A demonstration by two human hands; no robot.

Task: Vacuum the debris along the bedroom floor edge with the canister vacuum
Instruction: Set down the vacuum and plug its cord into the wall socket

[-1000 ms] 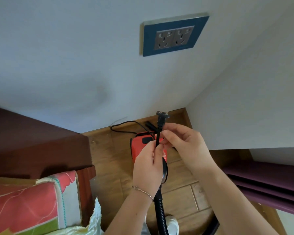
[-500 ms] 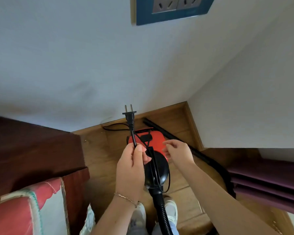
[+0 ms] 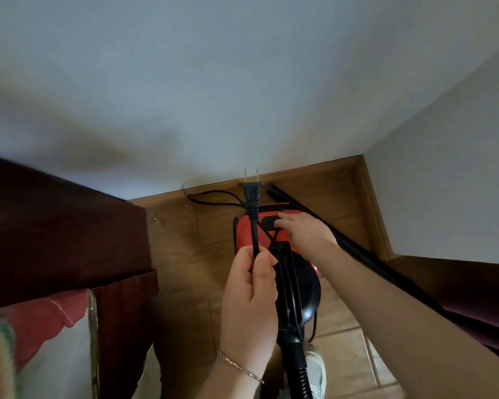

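Observation:
A red and black canister vacuum [image 3: 300, 283] stands on the wooden floor in the room's corner. My left hand [image 3: 249, 298] pinches the black power cord just below its two-pin plug [image 3: 251, 194], which points up. With straight fingers, my right hand [image 3: 303, 231] touches the black button on the vacuum's red top. The ribbed black hose [image 3: 296, 367] leaves the vacuum's near end toward me. A black wand [image 3: 343, 240] lies along the floor at the right.
A dark wooden bed frame [image 3: 64, 231] with red patterned bedding [image 3: 26, 341] fills the left. White walls meet at a wooden skirting board [image 3: 369, 203]. Purple fabric [image 3: 473, 283] lies at the right. Loose cord [image 3: 211, 197] trails by the wall. My white shoe [image 3: 314, 370] shows below.
The view has tilted down, so the wall socket is out of frame. My right hand let go of the cord and moved onto the vacuum's top. My left hand still holds the cord.

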